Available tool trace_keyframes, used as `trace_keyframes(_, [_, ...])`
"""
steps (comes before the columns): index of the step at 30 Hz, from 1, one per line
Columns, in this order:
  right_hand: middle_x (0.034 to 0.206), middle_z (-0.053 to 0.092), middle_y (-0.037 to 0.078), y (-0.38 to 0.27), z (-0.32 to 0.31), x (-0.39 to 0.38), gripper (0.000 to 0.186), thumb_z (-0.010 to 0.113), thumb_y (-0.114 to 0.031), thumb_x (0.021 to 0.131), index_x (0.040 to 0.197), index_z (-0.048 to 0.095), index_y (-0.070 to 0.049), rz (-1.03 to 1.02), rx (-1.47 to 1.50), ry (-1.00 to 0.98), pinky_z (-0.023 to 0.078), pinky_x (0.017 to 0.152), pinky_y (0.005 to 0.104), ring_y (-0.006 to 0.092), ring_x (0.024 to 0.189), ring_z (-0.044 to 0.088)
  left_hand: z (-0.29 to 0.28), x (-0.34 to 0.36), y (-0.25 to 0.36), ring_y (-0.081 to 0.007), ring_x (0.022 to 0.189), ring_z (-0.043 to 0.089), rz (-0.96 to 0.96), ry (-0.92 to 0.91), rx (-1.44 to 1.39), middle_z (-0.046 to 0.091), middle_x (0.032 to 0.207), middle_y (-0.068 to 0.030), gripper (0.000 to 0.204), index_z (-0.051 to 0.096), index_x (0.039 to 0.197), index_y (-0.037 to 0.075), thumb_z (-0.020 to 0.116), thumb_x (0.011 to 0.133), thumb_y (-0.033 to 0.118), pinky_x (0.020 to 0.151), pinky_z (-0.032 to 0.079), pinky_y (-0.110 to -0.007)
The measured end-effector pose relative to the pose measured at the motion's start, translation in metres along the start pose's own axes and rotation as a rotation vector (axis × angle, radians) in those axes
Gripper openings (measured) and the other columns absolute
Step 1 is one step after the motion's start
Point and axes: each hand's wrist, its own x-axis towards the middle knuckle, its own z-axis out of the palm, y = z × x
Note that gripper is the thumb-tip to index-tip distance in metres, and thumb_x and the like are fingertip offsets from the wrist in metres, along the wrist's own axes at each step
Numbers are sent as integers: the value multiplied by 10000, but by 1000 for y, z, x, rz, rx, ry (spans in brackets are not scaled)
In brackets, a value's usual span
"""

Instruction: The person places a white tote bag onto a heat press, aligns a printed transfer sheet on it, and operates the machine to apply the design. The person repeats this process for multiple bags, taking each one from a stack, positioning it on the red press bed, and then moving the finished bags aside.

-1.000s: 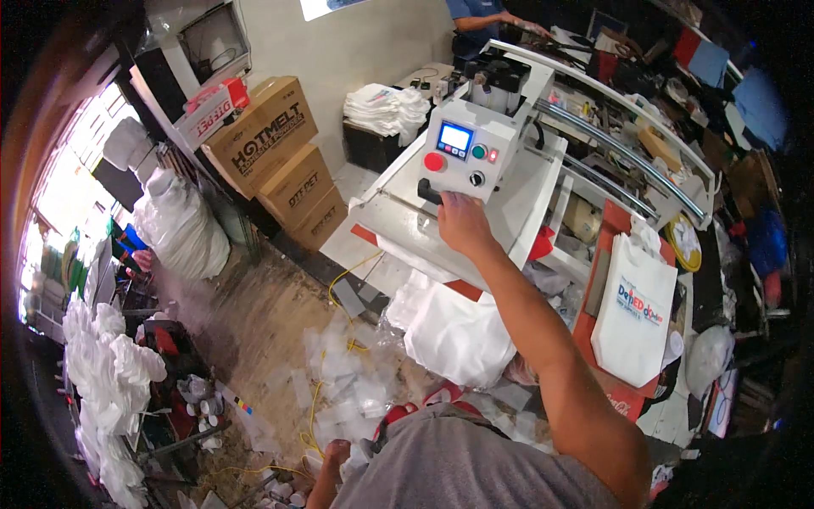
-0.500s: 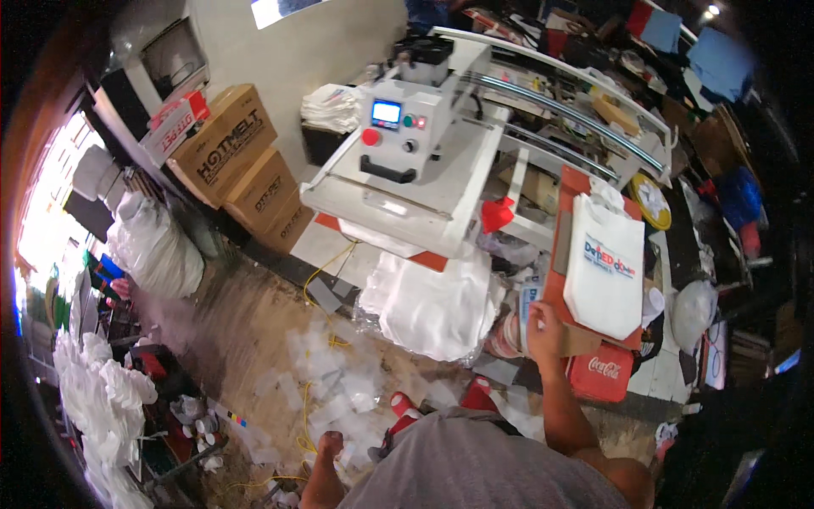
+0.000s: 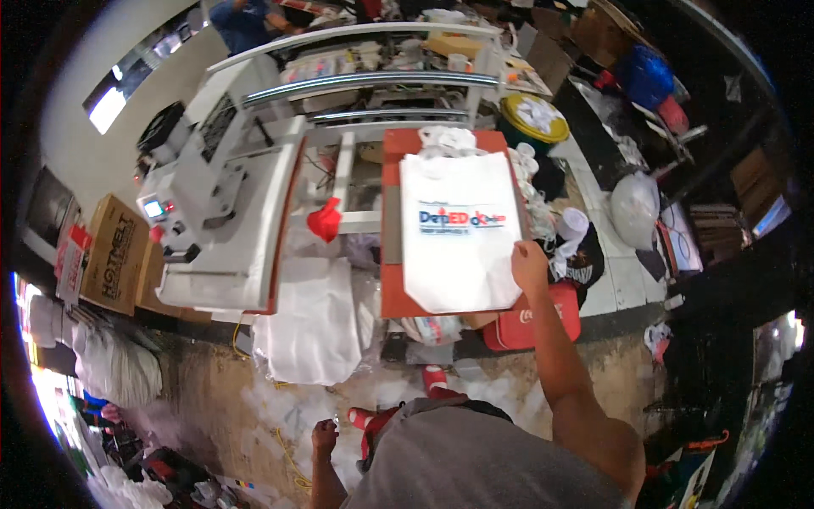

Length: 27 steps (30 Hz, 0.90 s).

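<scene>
My right hand (image 3: 527,268) is at the right edge of a white bag (image 3: 458,267) with blue and red print, its fingers closed on that edge. The bag lies flat on an orange board (image 3: 392,288) on the machine's right station. My left hand (image 3: 325,439) hangs low beside my body, fingers curled; whether they hold anything is too small to tell. To the left stands the white press head (image 3: 182,204) with a small screen and black handle. A red cloth (image 3: 325,219) hangs on the frame between them.
White bags (image 3: 309,327) lie below the press. A red cooler (image 3: 526,327), a yellow-rimmed bucket (image 3: 532,117) and plastic bundles crowd the right. Cardboard boxes (image 3: 114,250) stand left. A person in blue (image 3: 242,25) works behind the machine. Film scraps litter the floor (image 3: 195,373).
My right hand left the press handle and moved right to the printed bag's edge. The view has turned right, so the press now sits at left and the orange board at centre.
</scene>
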Motion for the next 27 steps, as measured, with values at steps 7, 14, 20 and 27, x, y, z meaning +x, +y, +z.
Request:
trace_keyframes(7, [976,686,225,52,53,97,230,707,-154,844,1000,701,16,-22,-140,-97,540,793,426,358,877,677,32,-50,-27,-281,761,690,102,-163,141,703,952,-125,170,685,979,38,596,892,154,706,586,-381])
trace_keyframes(14, [972,665,235,54,72,131,226,705,-160,808,977,703,-10,43,-202,-338,520,862,464,397,924,651,32,-85,-49,-190,699,672,-541,-76,-278,686,857,-80,185,656,1000,47,568,933,195,573,573,-341])
trace_keyframes(20, [910,646,169,-12,65,95,75,688,-65,729,786,639,-65,-207,-101,-348,493,836,461,382,904,608,43,-75,-40,-315,783,702,307,-56,607,711,864,-162,220,688,970,33,619,927,237,696,552,-423])
trace_keyframes(27, [872,663,159,-136,-19,-72,144,645,-130,856,946,587,-34,-192,402,-1353,507,725,421,336,816,655,77,-46,222,-284,913,691,329,154,266,713,922,-160,290,679,1078,7,604,967,264,837,525,-392])
